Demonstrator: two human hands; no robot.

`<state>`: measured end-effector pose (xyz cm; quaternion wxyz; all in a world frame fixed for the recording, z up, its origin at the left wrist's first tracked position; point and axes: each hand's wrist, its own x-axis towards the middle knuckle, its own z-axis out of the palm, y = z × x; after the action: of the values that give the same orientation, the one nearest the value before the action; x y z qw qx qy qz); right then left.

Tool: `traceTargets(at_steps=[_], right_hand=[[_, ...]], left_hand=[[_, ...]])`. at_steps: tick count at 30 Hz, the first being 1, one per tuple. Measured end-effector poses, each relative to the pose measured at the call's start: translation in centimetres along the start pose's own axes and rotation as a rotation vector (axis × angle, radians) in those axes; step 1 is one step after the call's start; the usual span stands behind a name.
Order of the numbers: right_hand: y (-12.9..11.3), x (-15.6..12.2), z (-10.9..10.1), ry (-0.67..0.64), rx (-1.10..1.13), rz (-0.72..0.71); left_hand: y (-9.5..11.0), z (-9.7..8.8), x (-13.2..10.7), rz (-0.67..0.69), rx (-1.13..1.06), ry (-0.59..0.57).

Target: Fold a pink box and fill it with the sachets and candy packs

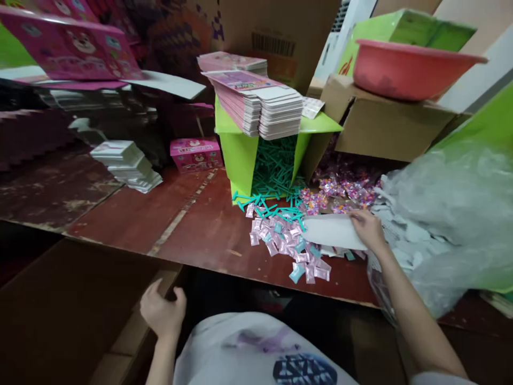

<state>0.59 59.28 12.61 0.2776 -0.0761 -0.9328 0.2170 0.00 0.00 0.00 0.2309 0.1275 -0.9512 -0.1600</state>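
Both hands show in my head view, and only one is loaded. With the right hand (367, 231) I pinch the end of a white sheet (332, 231), thumb and fingers together on it; whether it is paper or film I can't make out. It lies above the right part of a heap of pink and blue sachets (282, 243) on the worktop (212, 235), just in front of the colourful packets (348, 190). My left hand (163, 309) is bare, fingers loosely curled and thumb apart, below the worktop's near edge.

I judge the step in hand to be handling this single sheet. From here, the next move calls for a light, steady pinch, keeping the free end from dragging sachets along.

As for containers, the green box (240, 160) faces me through its cut front, full of teal sticks (276, 166) that spill toward the sachets; a stack of printed cards (278, 112) rests on top. The clear bag (460, 198) at right has many white pieces (420, 232) around its mouth. A red basin (409, 72) sits on the cardboard box (377, 128); its inside is hidden from me.
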Motion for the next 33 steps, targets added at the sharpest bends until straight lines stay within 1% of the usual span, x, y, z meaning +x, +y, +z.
traceTargets(at_steps=[1, 2, 3, 4, 5, 7, 8, 10, 11, 12, 13, 14, 16, 18, 19, 22, 24, 26, 28, 29, 30, 31, 33], right_hand=[[0.1, -1.0, 0.4, 0.031, -0.001, 0.053], [0.1, -1.9, 0.6, 0.063, -0.001, 0.103], [0.0, -2.7, 0.6, 0.094, 0.001, 0.14], [-0.2, -3.3, 0.6, 0.121, 0.004, 0.161], [-0.5, -3.8, 0.5, 0.141, 0.013, 0.161], [-1.1, -4.4, 0.1, 0.165, 0.047, 0.125], [-1.4, -4.7, 0.0, 0.17, 0.063, 0.106], [-2.0, -5.1, -0.1, 0.158, 0.082, 0.077], [-2.3, -5.3, -0.1, 0.149, 0.083, 0.074], [-2.5, -5.5, -0.1, 0.14, 0.077, 0.078], [-2.6, -5.8, 0.0, 0.13, 0.069, 0.085], [-2.7, -6.0, -0.1, 0.124, 0.061, 0.093], [-2.5, -6.2, -0.4, 0.141, 0.046, 0.109], [-1.8, -6.3, -1.1, 0.192, 0.032, 0.143], [-1.3, -6.3, -1.5, 0.228, 0.024, 0.182], [0.4, -6.6, -2.5, 0.324, 0.034, 0.392], [1.1, -7.3, -2.4, 0.425, 0.045, 0.542], [0.9, -8.4, -1.4, 0.612, 0.011, 0.633], [-0.3, -9.8, 0.3, 0.832, -0.036, 0.667], [-1.2, -10.5, 1.3, 0.911, -0.038, 0.665], [-2.2, -11.1, 2.3, 0.956, -0.021, 0.653], [-3.2, -11.6, 3.4, 0.967, 0.002, 0.632], [-5.0, -12.4, 5.3, 0.92, 0.022, 0.562]], left_hand=[[1.1, -0.2, -0.2, 0.045, -0.062, 0.071], [2.7, -0.3, -0.2, 0.099, -0.14, 0.092], [4.9, -0.3, 0.0, 0.159, -0.235, 0.085], [7.7, 0.0, 0.3, 0.229, -0.337, 0.046], [11.0, 0.4, 0.6, 0.331, -0.44, -0.043], [18.4, 2.0, 1.3, 0.524, -0.602, -0.229], [22.2, 3.0, 1.7, 0.589, -0.642, -0.323], [29.0, 5.4, 2.0, 0.67, -0.618, -0.522], [31.8, 6.7, 2.1, 0.689, -0.606, -0.557], [34.1, 7.9, 2.1, 0.697, -0.593, -0.583], [35.9, 9.1, 2.0, 0.7, -0.576, -0.607], [37.2, 10.2, 1.9, 0.694, -0.563, -0.621], [38.8, 12.1, 1.7, 0.685, -0.54, -0.656], [39.5, 13.6, 1.6, 0.688, -0.54, -0.684], [39.6, 14.1, 1.7, 0.695, -0.551, -0.695], [39.6, 15.4, 2.0, 0.712, -0.62, -0.726], [39.4, 16.1, 2.1, 0.7, -0.682, -0.75], [38.9, 16.8, 1.9, 0.651, -0.742, -0.769], [38.6, 17.6, 1.7, 0.559, -0.799, -0.769], [38.4, 18.0, 1.6, 0.499, -0.826, -0.762], [38.4, 18.4, 1.5, 0.431, -0.852, -0.753], [38.5, 18.7, 1.5, 0.361, -0.876, -0.743], [38.9, 19.3, 1.7, 0.229, -0.916, -0.728]])
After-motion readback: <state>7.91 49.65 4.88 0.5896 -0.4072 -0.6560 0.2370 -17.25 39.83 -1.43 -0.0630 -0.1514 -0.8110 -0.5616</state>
